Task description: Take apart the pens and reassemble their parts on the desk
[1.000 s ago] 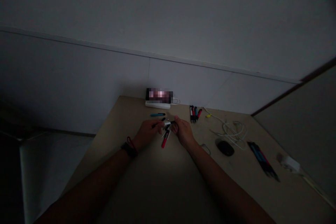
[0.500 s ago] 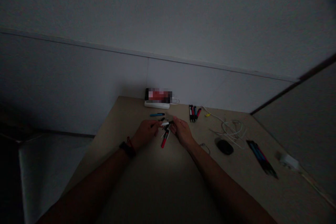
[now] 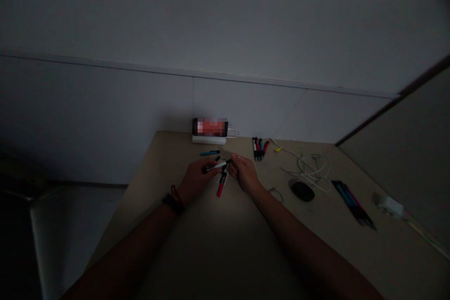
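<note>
**Pinching a white-barrelled marker over the surface**

My left fingers (image 3: 207, 167) are closing narrow around a white-barrelled marker (image 3: 218, 165), holding it roughly level. My right fingers (image 3: 236, 158) are narrowing right at its dark end; I can't tell whether they're gripping it or only touching it. My left hand (image 3: 198, 179) and right hand (image 3: 244, 174) are working close together, almost meeting over the marker.

Just below my hands, a red-capped marker (image 3: 221, 188) and a thin pale pen (image 3: 223, 177) are angling downward; I can't tell what's supporting them. A blue pen (image 3: 210, 153) is lying just beyond my left hand.

Farther out, the surface (image 3: 168, 150) is carrying a white power strip (image 3: 209, 139) with a phone (image 3: 210, 127) standing behind it, and a cluster of markers (image 3: 259, 148) is lying to the right. Beyond those, a white cable (image 3: 311, 168), a black mouse (image 3: 302, 191), a bundle of pens (image 3: 353, 205) and a white plug (image 3: 388, 206) are sitting toward the right edge.
</note>
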### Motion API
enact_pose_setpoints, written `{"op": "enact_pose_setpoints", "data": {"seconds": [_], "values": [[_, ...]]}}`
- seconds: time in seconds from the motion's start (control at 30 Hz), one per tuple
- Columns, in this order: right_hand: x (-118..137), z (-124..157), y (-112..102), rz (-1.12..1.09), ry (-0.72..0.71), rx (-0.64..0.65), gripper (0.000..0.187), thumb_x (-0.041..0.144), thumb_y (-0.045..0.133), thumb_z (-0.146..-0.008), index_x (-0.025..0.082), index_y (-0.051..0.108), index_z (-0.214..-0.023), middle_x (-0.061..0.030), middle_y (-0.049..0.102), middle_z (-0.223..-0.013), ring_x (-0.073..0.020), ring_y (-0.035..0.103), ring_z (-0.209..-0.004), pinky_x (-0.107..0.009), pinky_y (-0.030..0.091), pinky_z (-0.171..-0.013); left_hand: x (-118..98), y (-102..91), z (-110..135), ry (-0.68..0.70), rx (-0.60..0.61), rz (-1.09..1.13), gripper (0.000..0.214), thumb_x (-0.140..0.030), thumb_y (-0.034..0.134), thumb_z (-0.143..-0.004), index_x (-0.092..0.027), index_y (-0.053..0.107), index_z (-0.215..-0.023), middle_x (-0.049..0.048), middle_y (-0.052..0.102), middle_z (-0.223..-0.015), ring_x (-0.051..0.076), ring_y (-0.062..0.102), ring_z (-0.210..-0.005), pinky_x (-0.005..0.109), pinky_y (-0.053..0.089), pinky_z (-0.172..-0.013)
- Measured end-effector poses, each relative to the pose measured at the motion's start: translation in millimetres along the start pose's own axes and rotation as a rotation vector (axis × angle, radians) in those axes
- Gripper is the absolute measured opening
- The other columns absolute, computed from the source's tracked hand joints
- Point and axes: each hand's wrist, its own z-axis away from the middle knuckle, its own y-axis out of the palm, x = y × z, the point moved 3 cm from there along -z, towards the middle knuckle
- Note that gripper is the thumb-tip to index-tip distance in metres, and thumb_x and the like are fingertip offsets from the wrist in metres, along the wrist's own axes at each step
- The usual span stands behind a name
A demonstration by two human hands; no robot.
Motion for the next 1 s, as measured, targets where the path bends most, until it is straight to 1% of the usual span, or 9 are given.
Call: {"op": "enact_pose_setpoints", "data": {"seconds": [0.17,0.27,0.33,0.43,0.57,0.77,1.0], "values": [[7,2,3,0.124,0.004,0.019,0.064,0.072,0.062,-0.084,0.021,0.045,-0.049,0.0047,0.039,-0.044,-0.0089,0.031,-0.043,-0.027,0.023,-0.046,1,-0.3,-1,-0.001,0.007,-0.040,0.022,-0.037,0.074,-0.082,-0.019,0.078,-0.094,0.0035,0.078,-0.089,0.017,0.066,-0.076,0.027,0.049,-0.070],[11,2,5,0.134,0.004,0.023,0.063,0.074,0.060,-0.083,0.021,0.046,-0.052,0.0044,0.041,-0.046,-0.0093,0.033,-0.044,-0.027,0.026,-0.046,-1,0.0,-1,0.005,0.025,-0.084,0.025,-0.039,0.070,-0.086,-0.018,0.079,-0.096,0.0029,0.078,-0.086,0.017,0.065,-0.073,0.027,0.048,-0.068],[13,1,6,0.143,0.018,0.037,0.063,0.076,0.058,-0.083,0.021,0.046,-0.054,0.0047,0.041,-0.047,-0.0091,0.033,-0.044,-0.026,0.026,-0.045,-4,0.8,-2,0.037,0.045,-0.112,0.027,-0.039,0.064,-0.091,-0.018,0.080,-0.096,0.0025,0.077,-0.084,0.017,0.065,-0.074,0.026,0.047,-0.068],[12,-1,7,0.128,0.042,0.066,0.063,0.078,0.057,-0.081,0.022,0.045,-0.056,0.0054,0.040,-0.047,-0.0086,0.032,-0.043,-0.026,0.024,-0.043,-7,1.9,-1,0.090,0.071,-0.153,0.030,-0.037,0.057,-0.095,-0.016,0.079,-0.092,0.0023,0.075,-0.080,0.016,0.064,-0.072,0.025,0.046,-0.067],[8,-3,8,0.053,0.070,0.073,0.061,0.078,0.061,-0.078,0.023,0.042,-0.058,0.0080,0.034,-0.048,-0.0077,0.028,-0.042,-0.025,0.021,-0.042,-9,1.5,0,0.112,0.086,-0.181,0.034,-0.038,0.055,-0.097,-0.015,0.076,-0.084,0.0014,0.069,-0.070,0.014,0.059,-0.065,0.024,0.042,-0.062],[9,-1,9,0.039,0.066,0.104,0.060,0.076,0.060,-0.079,0.023,0.041,-0.058,0.0076,0.034,-0.049,-0.0083,0.029,-0.045,-0.025,0.023,-0.044,-10,-0.5,-2,0.089,0.167,-0.136,0.040,-0.044,0.053,-0.097,-0.015,0.069,-0.075,-0.0010,0.058,-0.063,0.012,0.049,-0.059,0.023,0.037,-0.058],[10,1,10,0.055,0.049,0.114,0.058,0.074,0.059,-0.081,0.022,0.044,-0.060,0.0080,0.035,-0.049,-0.0083,0.030,-0.046,-0.025,0.024,-0.045,-11,-4.6,-4,0.049,0.232,-0.103,0.045,-0.048,0.050,-0.096,-0.015,0.062,-0.067,-0.0020,0.051,-0.060,0.012,0.045,-0.058,0.023,0.033,-0.057]]}}
